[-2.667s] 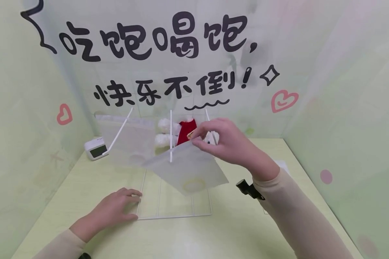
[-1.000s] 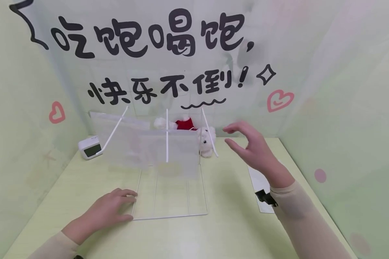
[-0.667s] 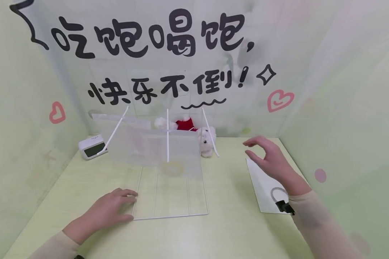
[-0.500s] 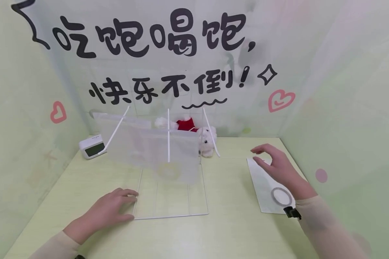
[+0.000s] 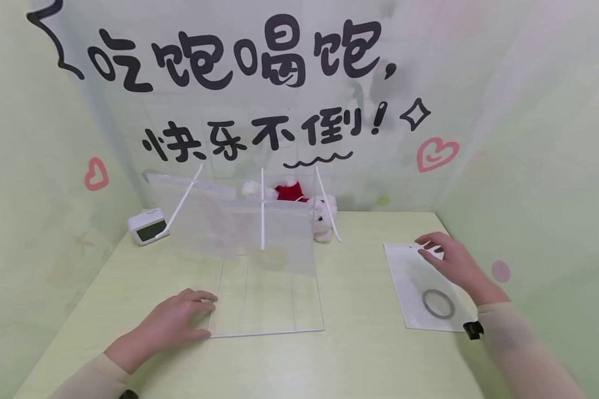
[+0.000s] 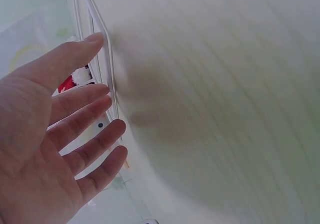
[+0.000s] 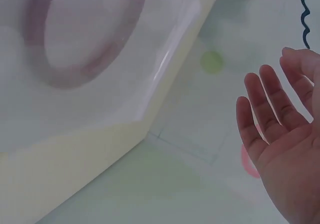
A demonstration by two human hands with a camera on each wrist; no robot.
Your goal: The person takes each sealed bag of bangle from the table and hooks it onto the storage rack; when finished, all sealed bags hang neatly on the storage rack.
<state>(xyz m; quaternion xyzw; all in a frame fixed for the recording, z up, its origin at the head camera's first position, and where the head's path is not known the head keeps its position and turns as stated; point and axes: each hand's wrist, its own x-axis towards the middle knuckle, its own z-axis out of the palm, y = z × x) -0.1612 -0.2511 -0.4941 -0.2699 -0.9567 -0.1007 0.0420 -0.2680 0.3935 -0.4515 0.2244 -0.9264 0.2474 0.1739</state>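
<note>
My left hand [image 5: 167, 327] rests on the table with its fingertips at the left side of the white wire rack's base [image 5: 269, 333]. In the left wrist view its fingers are spread along the wire [image 6: 109, 64]. A translucent bag [image 5: 199, 221] hangs on the rack's left prong, and another bag [image 5: 292, 238], with a pale yellow ring [image 5: 269, 259] in it, on the middle prong. Over the top edge of a flat white bag [image 5: 401, 277] at the right is my right hand [image 5: 456, 266], fingers loosely bent and holding nothing. A greyish ring [image 5: 425, 302] shows in that bag.
The right prong [image 5: 328, 205] carries no bag. Behind the rack lies a white plush toy [image 5: 323, 219] in red clothing. A small white digital timer [image 5: 148, 226] stands at the back left. Printed wall panels enclose the table [image 5: 364, 354] at the back and sides.
My right hand has let go of the bag now hanging on the middle prong, then moved right and down to the flat bag. My left hand has stayed at the rack's base.
</note>
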